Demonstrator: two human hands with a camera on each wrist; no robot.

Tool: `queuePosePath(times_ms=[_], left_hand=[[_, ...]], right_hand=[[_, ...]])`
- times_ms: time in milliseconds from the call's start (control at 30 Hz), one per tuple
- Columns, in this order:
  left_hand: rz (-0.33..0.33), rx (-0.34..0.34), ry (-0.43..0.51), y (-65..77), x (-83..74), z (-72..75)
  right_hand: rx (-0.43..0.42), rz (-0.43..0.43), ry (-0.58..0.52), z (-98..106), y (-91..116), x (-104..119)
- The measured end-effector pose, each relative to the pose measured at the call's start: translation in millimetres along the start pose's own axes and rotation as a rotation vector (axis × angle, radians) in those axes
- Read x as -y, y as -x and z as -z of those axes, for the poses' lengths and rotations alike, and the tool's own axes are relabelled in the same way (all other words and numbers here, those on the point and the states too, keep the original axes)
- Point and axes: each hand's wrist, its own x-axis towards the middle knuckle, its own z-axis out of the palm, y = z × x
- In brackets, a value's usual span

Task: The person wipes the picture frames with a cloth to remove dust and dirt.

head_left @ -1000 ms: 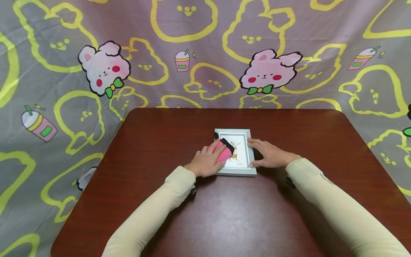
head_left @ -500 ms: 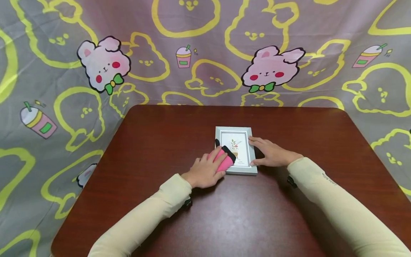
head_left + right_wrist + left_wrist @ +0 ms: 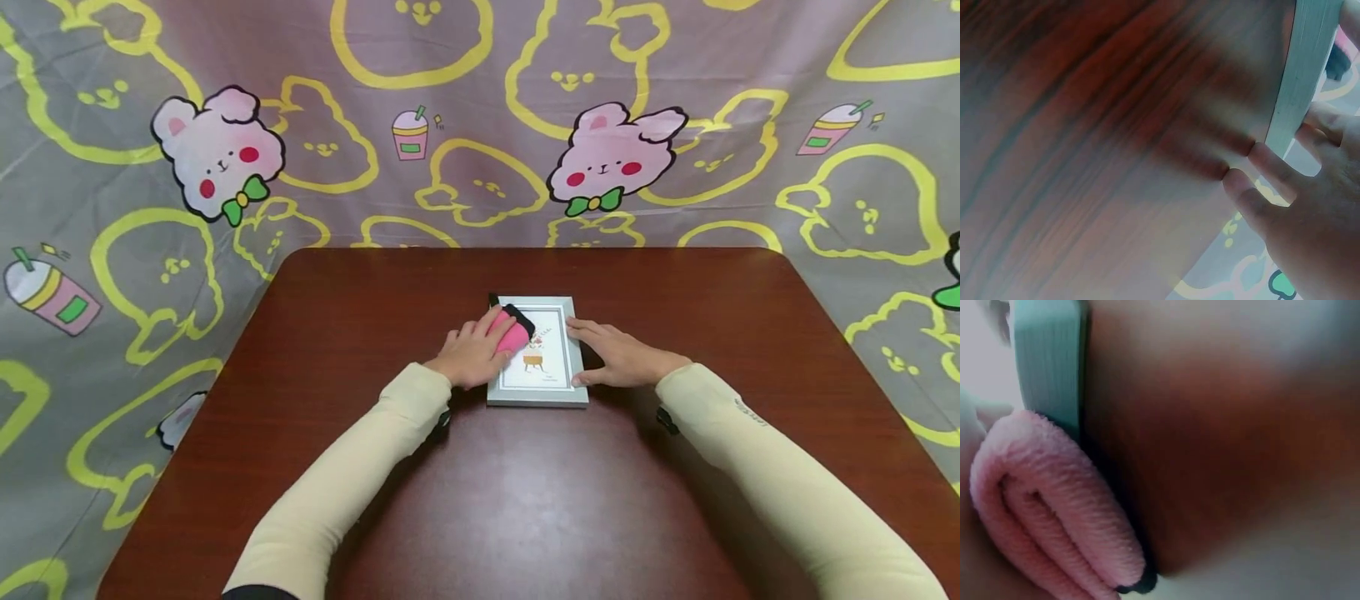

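Observation:
A silver-grey picture frame (image 3: 537, 400) lies flat on the table, its drawing of a potted plant partly covered. My left hand (image 3: 471, 354) holds a folded pink cloth (image 3: 514, 337) with black trim against the frame's upper left part, fingers over it and thumb at its near side. In the left wrist view, the thick fold of the fuzzy cloth (image 3: 1066, 500) laps the frame's side (image 3: 1050, 362). My right hand (image 3: 618, 354) rests at the frame's right edge, fingers spread and thumb lower down. In the right wrist view, two fingertips (image 3: 1239, 179) reach past the frame to the tabletop.
The dark red-brown wooden table (image 3: 375, 300) has rounded far corners. A grey-pink curtain (image 3: 480, 92) with yellow outlines and cartoon rabbits hangs behind it and at both sides. Light glares off the near tabletop.
My left hand and the cloth slid down toward the frame's lower left, then back up to its upper left. The right hand stays at the right edge. The head view shifts slightly.

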Motion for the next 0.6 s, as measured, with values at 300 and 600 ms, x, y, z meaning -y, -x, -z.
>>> queuePosePath(times_ms=[300, 600], left_hand=[[0.100, 0.002, 0.031, -32.2, 3.9, 10.4], [0.096, -0.020, 0.047, -20.6, 2.0, 6.8]], right_hand=[[-0.008, 0.022, 0.000, 0, 1, -4], [0.003, -0.011, 0.019, -2, -2, -3]])
